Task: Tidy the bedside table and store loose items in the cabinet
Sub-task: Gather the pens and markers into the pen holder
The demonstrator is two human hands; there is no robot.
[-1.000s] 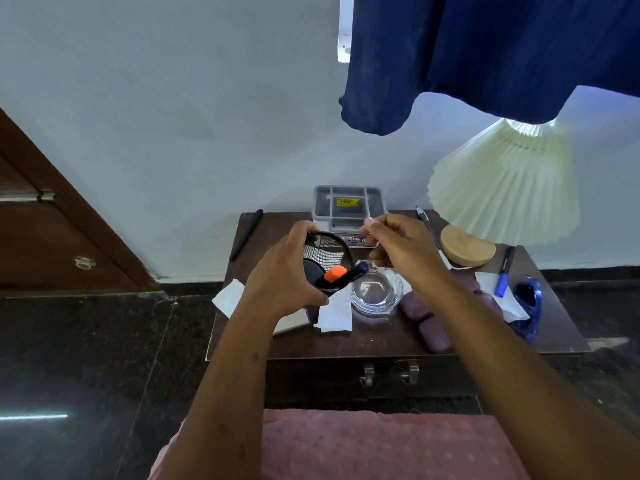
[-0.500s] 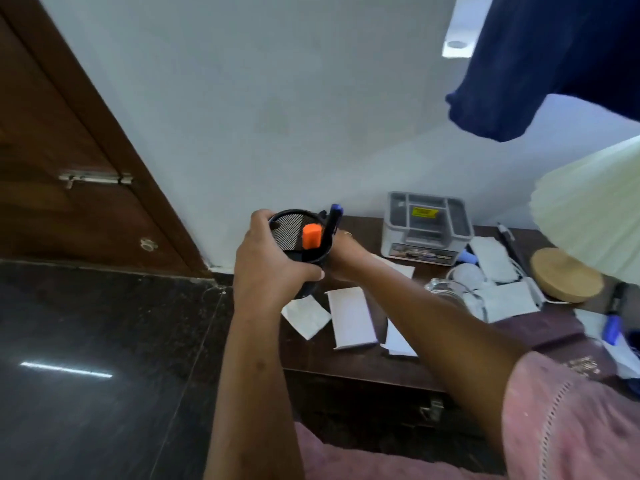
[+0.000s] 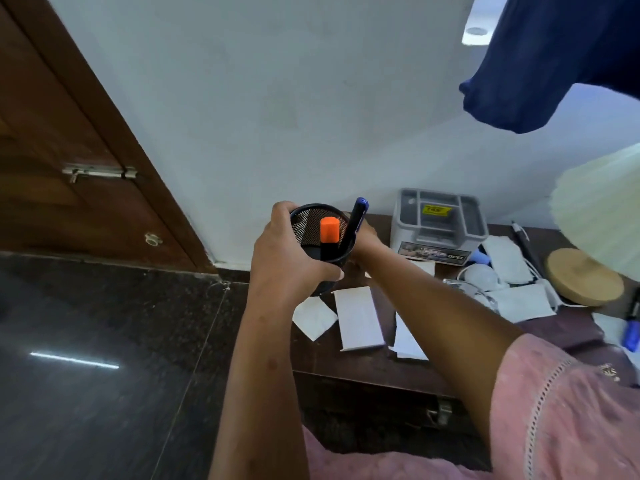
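My left hand (image 3: pixel 287 258) grips a black mesh pen cup (image 3: pixel 311 220) above the left end of the dark wooden bedside table (image 3: pixel 363 365). An orange highlighter (image 3: pixel 329 230) and a blue-capped pen (image 3: pixel 355 220) stand in the cup. My right hand (image 3: pixel 369 239) is behind the cup, its fingers hidden. White paper slips (image 3: pixel 358 320) lie on the table below the cup. Face masks (image 3: pixel 505 259) and a glass bowl (image 3: pixel 464 285) lie further right.
A grey desk organiser (image 3: pixel 438 223) stands at the back by the wall. A round wooden lid (image 3: pixel 583 277), a black pen (image 3: pixel 523 240), a blue marker (image 3: pixel 632 327) and a pleated lampshade (image 3: pixel 599 209) are on the right. A navy garment (image 3: pixel 554 64) hangs above. A brown door (image 3: pixel 69 168) is on the left.
Over the second my view swung left and both hands carried the cup to the table's left end. The blue pen went from lying across the rim to standing in the cup.
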